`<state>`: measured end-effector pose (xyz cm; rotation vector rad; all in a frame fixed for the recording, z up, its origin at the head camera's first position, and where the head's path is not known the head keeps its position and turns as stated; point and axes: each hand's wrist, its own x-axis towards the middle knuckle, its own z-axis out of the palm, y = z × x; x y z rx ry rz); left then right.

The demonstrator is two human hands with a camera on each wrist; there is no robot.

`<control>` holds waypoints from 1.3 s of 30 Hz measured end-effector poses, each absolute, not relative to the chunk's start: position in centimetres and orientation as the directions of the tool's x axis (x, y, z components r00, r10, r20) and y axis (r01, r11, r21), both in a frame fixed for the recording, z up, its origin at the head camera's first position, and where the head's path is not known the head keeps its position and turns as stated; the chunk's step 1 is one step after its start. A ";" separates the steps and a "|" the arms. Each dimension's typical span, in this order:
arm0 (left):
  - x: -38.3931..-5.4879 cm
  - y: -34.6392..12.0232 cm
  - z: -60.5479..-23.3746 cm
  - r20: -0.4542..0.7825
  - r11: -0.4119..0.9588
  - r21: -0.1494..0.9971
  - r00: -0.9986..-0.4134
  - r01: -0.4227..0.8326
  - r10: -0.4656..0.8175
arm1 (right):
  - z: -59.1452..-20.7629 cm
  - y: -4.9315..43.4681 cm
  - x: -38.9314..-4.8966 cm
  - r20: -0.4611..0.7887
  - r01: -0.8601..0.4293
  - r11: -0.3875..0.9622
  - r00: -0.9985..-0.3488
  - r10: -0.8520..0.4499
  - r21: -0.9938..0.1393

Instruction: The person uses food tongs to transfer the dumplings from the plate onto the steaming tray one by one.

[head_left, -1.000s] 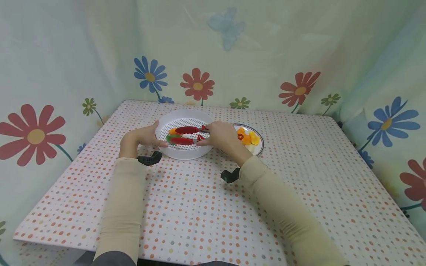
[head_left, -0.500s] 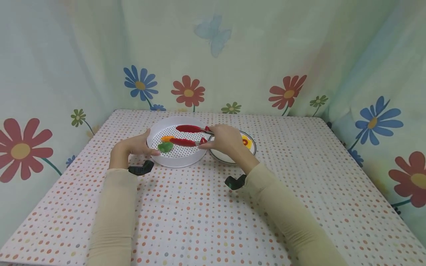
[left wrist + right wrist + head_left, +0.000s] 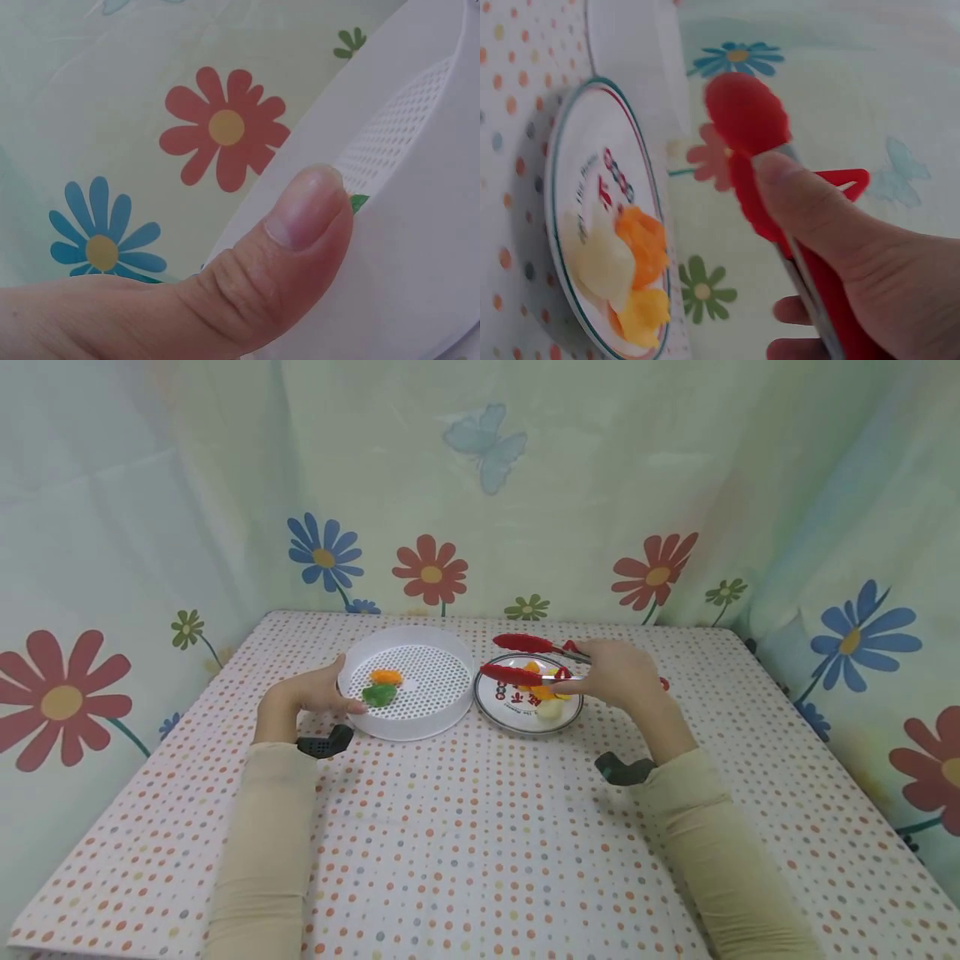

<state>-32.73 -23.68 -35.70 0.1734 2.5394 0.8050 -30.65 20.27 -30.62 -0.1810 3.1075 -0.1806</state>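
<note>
My left hand (image 3: 307,689) holds the left side of a round white steamer basket (image 3: 420,727). Its thumb lies along the outer wall at the rim in the left wrist view, its other fingers hidden there. An orange piece (image 3: 386,677) and a green piece (image 3: 379,695), like toy food, lie on the perforated floor. My right hand (image 3: 618,672) grips a pair of red-tipped tongs (image 3: 517,675) with metal arms. The tongs' tips stand spread, nothing between them, over a white plate (image 3: 498,714). Orange, yellow and whitish (image 3: 604,266) pieces sit on that plate.
The plate stands just right of the basket, close to its wall. A polka-dot cloth (image 3: 450,852) covers the table. Flower-printed curtains (image 3: 570,485) surround its back and sides. A dark wrist device (image 3: 626,768) juts below each hand.
My right hand has carried the tongs rightward from inside the basket to over the plate. The orange and green pieces now show uncovered in the basket. My left hand stays at the basket's side.
</note>
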 end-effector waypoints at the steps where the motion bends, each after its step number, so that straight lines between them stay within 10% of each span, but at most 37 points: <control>1: -32.8 -23.7 -35.8 -0.389 0.817 0.576 -0.884 -0.014 0.260 | -30.4 21.2 -30.6 -0.030 -0.106 0.988 -0.994 -0.110 -0.114; 16: -33.2 -23.5 -35.1 -0.376 0.827 0.561 -0.880 0.032 0.289 | -28.7 30.3 -29.4 -0.186 -0.062 0.973 -0.977 -0.105 -0.224; 39: -32.7 -23.6 -35.0 -0.400 0.830 0.557 -0.877 -0.002 0.266 | -28.6 27.6 -28.5 -0.289 -0.025 0.991 -0.955 -0.063 -0.135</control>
